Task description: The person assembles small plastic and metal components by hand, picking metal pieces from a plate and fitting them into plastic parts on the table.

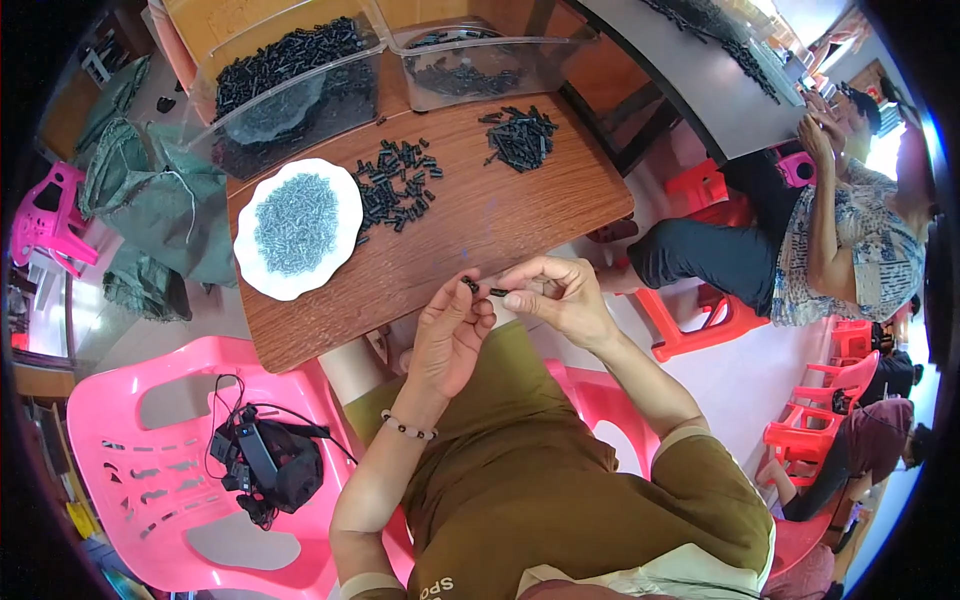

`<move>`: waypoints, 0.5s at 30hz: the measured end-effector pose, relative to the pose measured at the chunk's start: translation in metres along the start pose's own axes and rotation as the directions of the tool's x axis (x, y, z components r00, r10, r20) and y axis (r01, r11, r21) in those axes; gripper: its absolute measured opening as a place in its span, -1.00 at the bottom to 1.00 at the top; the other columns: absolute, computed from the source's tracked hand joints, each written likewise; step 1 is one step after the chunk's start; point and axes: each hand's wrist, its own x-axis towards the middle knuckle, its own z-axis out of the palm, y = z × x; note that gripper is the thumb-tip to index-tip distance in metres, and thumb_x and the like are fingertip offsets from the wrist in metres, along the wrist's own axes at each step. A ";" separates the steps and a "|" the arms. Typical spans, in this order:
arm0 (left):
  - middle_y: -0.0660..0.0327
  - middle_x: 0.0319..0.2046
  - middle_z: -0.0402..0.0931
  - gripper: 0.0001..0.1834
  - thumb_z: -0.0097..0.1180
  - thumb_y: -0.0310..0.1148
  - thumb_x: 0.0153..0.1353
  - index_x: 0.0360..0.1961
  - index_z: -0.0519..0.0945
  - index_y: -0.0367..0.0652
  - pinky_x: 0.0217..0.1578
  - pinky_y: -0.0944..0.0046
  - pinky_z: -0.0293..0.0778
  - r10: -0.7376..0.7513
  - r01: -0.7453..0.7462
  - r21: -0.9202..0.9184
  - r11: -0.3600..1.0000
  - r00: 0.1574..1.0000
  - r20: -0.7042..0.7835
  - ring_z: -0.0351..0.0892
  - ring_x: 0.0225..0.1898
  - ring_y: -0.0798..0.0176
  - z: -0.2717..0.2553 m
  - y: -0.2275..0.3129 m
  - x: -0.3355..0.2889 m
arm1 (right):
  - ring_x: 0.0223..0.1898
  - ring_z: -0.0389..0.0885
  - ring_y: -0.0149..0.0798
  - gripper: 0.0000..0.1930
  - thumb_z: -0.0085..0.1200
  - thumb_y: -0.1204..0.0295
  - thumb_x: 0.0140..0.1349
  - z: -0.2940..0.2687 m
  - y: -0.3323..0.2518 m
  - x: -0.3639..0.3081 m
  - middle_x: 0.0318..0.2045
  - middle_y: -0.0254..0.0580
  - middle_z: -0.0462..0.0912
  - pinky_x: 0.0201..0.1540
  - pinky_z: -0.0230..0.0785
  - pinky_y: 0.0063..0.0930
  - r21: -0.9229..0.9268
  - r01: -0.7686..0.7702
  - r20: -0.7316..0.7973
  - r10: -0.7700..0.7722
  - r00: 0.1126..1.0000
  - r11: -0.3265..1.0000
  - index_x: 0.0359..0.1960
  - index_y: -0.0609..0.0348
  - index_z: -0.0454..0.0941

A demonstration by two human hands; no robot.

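Observation:
In front of my lap, just off the near edge of the wooden table (pixel 430 240), my two hands face each other. My left hand (pixel 446 338) pinches a small black cylindrical part (pixel 471 284) between thumb and fingertips. A second small black part (pixel 498 292) sits between the thumb and forefinger of my right hand (pixel 568 302). The two parts are close together; whether they touch is hard to tell. Beyond my hands lie a loose pile of short black parts (pixel 395 185) and, at the far right, a heap of longer black pieces (pixel 520 138). A white scalloped plate (pixel 283 287) holds many tiny clear pieces (pixel 297 222).
Two clear plastic bins (pixel 300 105), (pixel 480 75) with black parts stand along the table's far side. A pink chair (pixel 130 440) at my left carries a black cabled device (pixel 262 455). Grey-green sacks (pixel 165 200) lean at far left. Another person (pixel 850 240) sits at right by a grey table (pixel 690 75).

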 end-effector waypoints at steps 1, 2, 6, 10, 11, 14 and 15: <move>0.26 -0.28 0.57 -0.73 0.10 -0.32 0.27 -0.05 0.51 -0.17 -0.27 0.40 0.51 -0.001 0.001 0.013 1.000 1.000 0.017 0.54 -0.31 0.41 0.000 0.000 0.000 | -0.26 0.60 -0.46 -0.80 0.25 0.56 0.10 0.001 0.001 -0.001 -0.26 -0.19 0.64 -0.17 0.47 -0.59 0.033 0.009 -0.015 -0.008 1.000 0.999 -0.24 0.34 0.59; 0.27 -0.27 0.57 -0.74 0.10 -0.32 0.27 -0.06 0.52 -0.15 -0.27 0.40 0.51 -0.002 0.001 0.026 1.000 0.999 0.034 0.54 -0.30 0.41 0.000 0.000 0.000 | -0.26 0.60 -0.46 -0.80 0.25 0.56 0.10 0.001 0.001 -0.001 -0.26 -0.19 0.64 -0.17 0.47 -0.59 0.031 0.008 -0.015 -0.008 1.000 0.999 -0.24 0.34 0.59; 0.30 -0.26 0.57 -0.75 0.11 -0.31 0.26 -0.06 0.52 -0.11 -0.26 0.39 0.50 -0.005 0.005 0.035 0.999 1.000 0.026 0.54 -0.26 0.41 0.000 -0.002 -0.001 | -0.22 0.58 -0.42 -0.81 0.27 0.60 0.05 -0.001 0.006 -0.001 -0.28 -0.18 0.63 -0.14 0.44 -0.57 -0.023 0.104 0.014 -0.104 0.994 0.994 -0.27 0.31 0.60; 0.32 -0.25 0.57 -0.75 0.12 -0.29 0.26 -0.06 0.53 -0.07 -0.24 0.40 0.50 -0.056 0.058 -0.029 0.998 0.997 0.046 0.53 -0.23 0.42 -0.003 -0.005 -0.002 | -0.23 0.56 -0.37 -0.84 0.29 0.61 0.01 0.001 -0.004 -0.002 -0.32 -0.17 0.62 -0.18 0.41 -0.52 -0.326 0.262 0.076 -0.251 0.965 0.909 -0.33 0.25 0.64; 0.33 -0.24 0.57 -0.76 0.12 -0.29 0.25 -0.07 0.54 -0.07 -0.23 0.40 0.50 -0.067 0.070 -0.042 0.997 0.995 0.075 0.53 -0.23 0.42 -0.005 -0.005 -0.002 | -0.23 0.56 -0.37 -0.84 0.29 0.61 0.01 0.001 -0.004 -0.002 -0.32 -0.17 0.62 -0.18 0.41 -0.52 -0.326 0.262 0.077 -0.250 0.965 0.908 -0.33 0.25 0.64; 0.33 -0.23 0.57 -0.77 0.12 -0.29 0.25 -0.09 0.55 -0.08 -0.22 0.40 0.51 -0.078 0.081 -0.033 0.996 0.993 0.090 0.53 -0.23 0.42 -0.002 -0.007 -0.003 | -0.29 0.56 -0.38 -0.85 0.30 0.60 0.00 0.000 -0.003 -0.004 -0.34 -0.18 0.63 -0.23 0.39 -0.52 -0.414 0.293 0.084 -0.285 0.955 0.862 -0.36 0.23 0.65; 0.33 -0.23 0.57 -0.77 0.12 -0.29 0.25 -0.09 0.55 -0.08 -0.22 0.40 0.51 -0.077 0.081 -0.034 0.996 0.993 0.090 0.53 -0.23 0.42 -0.002 -0.007 -0.004 | -0.30 0.56 -0.38 -0.85 0.30 0.60 0.00 0.001 -0.005 -0.005 -0.36 -0.19 0.63 -0.23 0.39 -0.53 -0.441 0.284 0.080 -0.278 0.957 0.851 -0.35 0.23 0.65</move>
